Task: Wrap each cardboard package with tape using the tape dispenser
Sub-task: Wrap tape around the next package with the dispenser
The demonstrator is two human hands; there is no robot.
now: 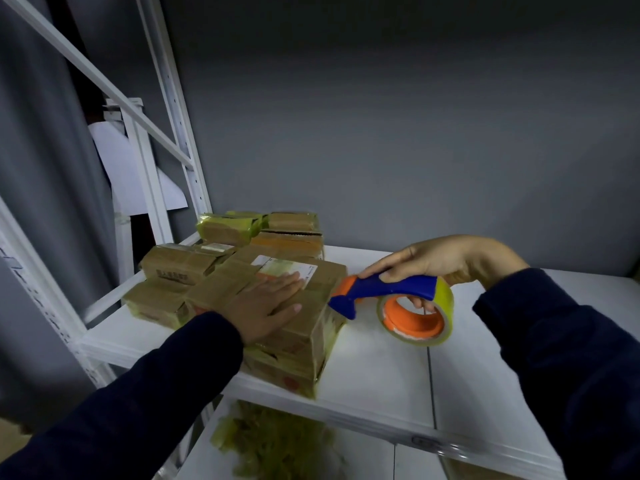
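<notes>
Left hand (266, 303) lies flat, fingers straight, pressing down on top of the front package (311, 323), which sits at the near edge of the white shelf (381, 368), about 9 o'clock from the dispenser. Right hand (440, 261) is wrapped round the blue handle of the tape dispenser (391, 289), thumb along the top and fingers hooked through the orange core, with the yellowish tape roll (445, 299) hanging below. The dispenser's nose sits right at the package's upper right edge, touching it or just beside it, so this reads as the start of a strip: tape being anchored on that corner. Next, by my reckoning, the nose has to be drawn across the top towards 9 o'clock or down the side towards 6 o'clock. The pressing hand covers much of the top, right beside the white label (287, 266), so it will have to shift out of the tape's path. More packages (173, 265) crowd in at 10 o'clock, touching the front one, with others (270, 226) behind at 12 o'clock; they leave little room to turn the package. At 6 o'clock, on the lower shelf, lies a blurred heap of yellowish scraps (273, 441); what it is I cannot say.
</notes>
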